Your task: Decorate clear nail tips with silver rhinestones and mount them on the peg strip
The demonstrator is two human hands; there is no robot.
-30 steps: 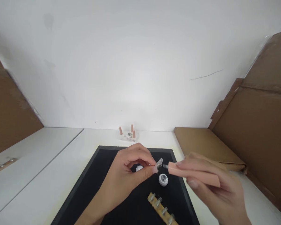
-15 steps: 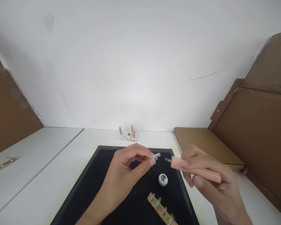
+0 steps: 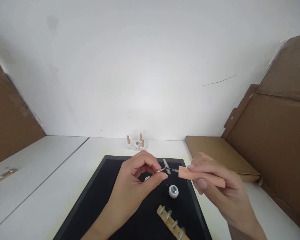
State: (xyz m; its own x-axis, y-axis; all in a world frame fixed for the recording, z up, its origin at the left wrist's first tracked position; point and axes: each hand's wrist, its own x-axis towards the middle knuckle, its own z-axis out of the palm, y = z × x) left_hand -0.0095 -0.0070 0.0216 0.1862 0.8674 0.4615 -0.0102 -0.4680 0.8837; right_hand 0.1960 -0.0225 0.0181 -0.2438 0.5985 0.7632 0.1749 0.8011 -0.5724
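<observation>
My left hand (image 3: pixel 137 183) pinches a small shiny metal stem (image 3: pixel 160 170) between thumb and forefinger. A clear false nail tip (image 3: pixel 166 165) sits at the stem's end, turned nearly edge-on. In my right hand (image 3: pixel 222 186) is a nail polish brush (image 3: pixel 187 173), gripped by its long pink cap. Its thin dark bristle end points left and meets the nail tip; whether it touches I cannot tell. Below lies a round white pot (image 3: pixel 173 192) with a clear lid. Nearer stands a wooden strip (image 3: pixel 168 227) bearing several clear nail tips.
A black mat (image 3: pixel 125 223) lies under my hands. Toward the wall, pink-capped bottles (image 3: pixel 142 143) stand in a clear holder. A flat cardboard box (image 3: pixel 220 153) rests at right beside a cardboard panel (image 3: pixel 272 133). Another wooden strip (image 3: pixel 5 177) lies far left.
My left fingers have turned the nail tip from a slanted to a steeper, edge-on position, baring the metal stem. My right hand with the brush has shifted slightly left.
</observation>
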